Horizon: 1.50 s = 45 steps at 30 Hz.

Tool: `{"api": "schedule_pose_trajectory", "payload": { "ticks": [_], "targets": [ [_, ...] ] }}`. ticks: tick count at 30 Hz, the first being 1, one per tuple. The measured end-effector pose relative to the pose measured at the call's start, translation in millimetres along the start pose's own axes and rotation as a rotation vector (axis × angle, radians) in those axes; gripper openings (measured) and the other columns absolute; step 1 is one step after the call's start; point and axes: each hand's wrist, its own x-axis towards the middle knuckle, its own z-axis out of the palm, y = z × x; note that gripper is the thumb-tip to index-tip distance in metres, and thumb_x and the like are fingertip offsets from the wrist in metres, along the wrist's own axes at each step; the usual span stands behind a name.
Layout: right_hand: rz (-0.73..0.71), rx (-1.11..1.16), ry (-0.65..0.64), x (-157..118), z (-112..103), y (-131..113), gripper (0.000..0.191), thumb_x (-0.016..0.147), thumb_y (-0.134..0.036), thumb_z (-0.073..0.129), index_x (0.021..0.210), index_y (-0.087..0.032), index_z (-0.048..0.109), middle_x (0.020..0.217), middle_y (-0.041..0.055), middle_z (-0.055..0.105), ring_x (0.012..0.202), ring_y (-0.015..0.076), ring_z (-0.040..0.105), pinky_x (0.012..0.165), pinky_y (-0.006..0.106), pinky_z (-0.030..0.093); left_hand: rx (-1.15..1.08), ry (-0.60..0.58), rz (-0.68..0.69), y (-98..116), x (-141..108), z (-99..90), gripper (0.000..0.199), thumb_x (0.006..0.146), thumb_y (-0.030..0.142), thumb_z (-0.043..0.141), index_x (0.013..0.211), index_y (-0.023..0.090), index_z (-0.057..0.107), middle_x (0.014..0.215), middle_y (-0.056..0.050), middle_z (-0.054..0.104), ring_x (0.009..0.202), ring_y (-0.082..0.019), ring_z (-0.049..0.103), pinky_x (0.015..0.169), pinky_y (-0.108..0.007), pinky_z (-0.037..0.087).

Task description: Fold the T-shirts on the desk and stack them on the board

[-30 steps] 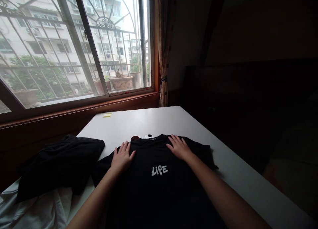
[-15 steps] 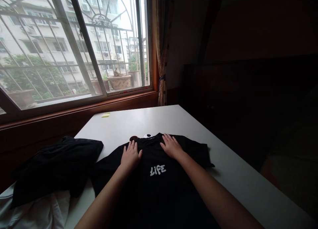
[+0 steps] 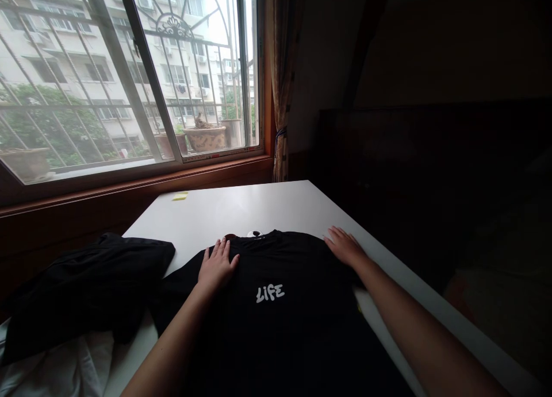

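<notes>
So the left hand (image 3: 217,266) is laid flat on a black T-shirt (image 3: 276,265), fingers a bit spread, just beside the collar. The right hand (image 3: 345,245) is well apart from it, out over the far right shoulder, fingers extended and not closed on anything I can make out. The shirt is spread on the white counter (image 3: 215,204), collar away from the person, with a white print (image 3: 270,293) on the chest. My worry is the right side: a sideways push there with a light left palm could drag the whole shirt askew, or bunch that sleeve, which is mostly hidden by the arm. Then there's a round white thing (image 3: 254,234) and a dark round one (image 3: 230,236) right at the collar — shove the fabric forward and it'd probably nudge them or ride up over them. Off left, a black cloth heap (image 3: 95,276) sits close to the left sleeve — pretty easy to snag — partly over white cloth (image 3: 64,368).
</notes>
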Motion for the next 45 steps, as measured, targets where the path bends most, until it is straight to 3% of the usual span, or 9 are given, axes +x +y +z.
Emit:
{"api": "schedule_pose_trajectory", "payload": {
  "ticks": [7, 12, 15, 20, 26, 32, 38, 42, 45],
  "targets": [
    [-0.079, 0.121, -0.058, 1.1, -22.5, 16.6, 0.042, 0.088, -0.056, 0.056, 0.106, -0.022, 0.071, 0.11, 0.0115, 0.072, 0.107, 0.0289, 0.062, 0.094, 0.038, 0.046, -0.01, -0.004, 0.02, -15.9, 3.1, -1.7, 0.073, 0.102, 0.059, 0.019, 0.16, 0.015, 0.024, 0.168, -0.006, 0.012, 0.156, -0.025, 0.009, 0.125, -0.049, 0.013],
    [-0.104, 0.251, -0.223, 1.7, -38.5, 14.9, 0.035, 0.074, -0.055, 0.071, 0.076, -0.021, 0.068, 0.072, 0.0041, 0.069, 0.066, 0.0203, 0.062, 0.059, 0.029, 0.044, -0.007, 0.006, -0.008, -19.9, 2.6, -0.8, 0.074, 0.102, 0.059, 0.019, 0.161, 0.014, 0.022, 0.168, -0.008, 0.012, 0.156, -0.025, 0.009, 0.124, -0.05, 0.012],
    [-0.143, 0.338, -0.188, -1.7, -53.6, 5.8, 0.039, 0.079, -0.059, 0.065, 0.079, -0.021, 0.065, 0.076, 0.0037, 0.069, 0.069, 0.0195, 0.061, 0.06, 0.028, 0.044, 0.0, 0.018, -0.038, -19.0, 1.9, -0.2, 0.074, 0.102, 0.058, 0.02, 0.16, 0.012, 0.023, 0.167, -0.01, 0.012, 0.156, -0.027, 0.008, 0.124, -0.051, 0.011],
    [-0.17, 0.499, 0.164, -7.9, -69.0, -8.6, 0.039, 0.089, -0.061, 0.054, 0.09, -0.024, 0.065, 0.087, 0.0046, 0.071, 0.079, 0.0224, 0.064, 0.07, 0.031, 0.047, 0.007, 0.036, -0.066, -18.5, 1.5, 0.0, 0.075, 0.102, 0.057, 0.019, 0.16, 0.011, 0.022, 0.168, -0.01, 0.01, 0.156, -0.026, 0.006, 0.124, -0.05, 0.01],
    [-0.04, 0.101, -0.044, -8.0, -48.9, 6.2, 0.023, 0.086, -0.045, 0.06, 0.092, -0.026, 0.073, 0.079, 0.004, 0.073, 0.07, 0.0208, 0.066, 0.063, 0.029, 0.044, 0.003, 0.033, -0.064, -20.1, 3.2, 1.5, 0.074, 0.101, 0.057, 0.021, 0.159, 0.012, 0.026, 0.167, -0.012, 0.014, 0.156, -0.028, 0.007, 0.124, -0.052, 0.012],
    [0.001, -0.03, 0.045, -13.8, -38.2, 8.4, 0.03, 0.092, -0.04, 0.052, 0.107, -0.024, 0.072, 0.104, 0.0104, 0.073, 0.089, 0.0262, 0.066, 0.073, 0.035, 0.045, -0.001, 0.03, -0.065, -20.9, 5.8, 2.7, 0.074, 0.101, 0.057, 0.021, 0.159, 0.011, 0.027, 0.167, -0.012, 0.014, 0.156, -0.028, 0.009, 0.123, -0.052, 0.012],
    [-0.186, -0.144, 0.214, -23.6, -46.8, -45.0, 0.034, 0.099, -0.029, 0.042, 0.117, -0.021, 0.07, 0.123, 0.0156, 0.065, 0.118, 0.0323, 0.053, 0.101, 0.045, 0.037, 0.001, 0.075, -0.049, -19.0, 3.1, 0.2, 0.071, 0.102, 0.054, 0.026, 0.158, 0.009, 0.029, 0.167, -0.014, 0.016, 0.155, -0.03, 0.011, 0.123, -0.053, 0.014],
    [-0.368, -0.028, 0.134, -30.6, -39.7, -107.8, 0.04, 0.101, -0.037, 0.04, 0.128, -0.021, 0.065, 0.133, 0.0122, 0.061, 0.121, 0.0286, 0.053, 0.107, 0.039, 0.037, 0.009, 0.139, 0.035, -15.5, -3.5, -5.0, 0.061, 0.103, 0.041, 0.029, 0.156, 0.011, 0.034, 0.168, -0.009, 0.017, 0.156, -0.024, 0.008, 0.126, -0.044, 0.008],
    [-0.468, 0.045, 0.013, -35.0, -20.0, -147.0, 0.053, 0.101, -0.047, 0.038, 0.144, -0.021, 0.054, 0.153, 0.0082, 0.049, 0.138, 0.0267, 0.043, 0.118, 0.038, 0.027, 0.008, 0.114, 0.086, -14.6, -6.7, -5.8, 0.055, 0.103, 0.038, 0.029, 0.151, 0.017, 0.046, 0.163, -0.005, 0.033, 0.153, -0.02, 0.022, 0.126, -0.038, 0.014]
  ]
}}
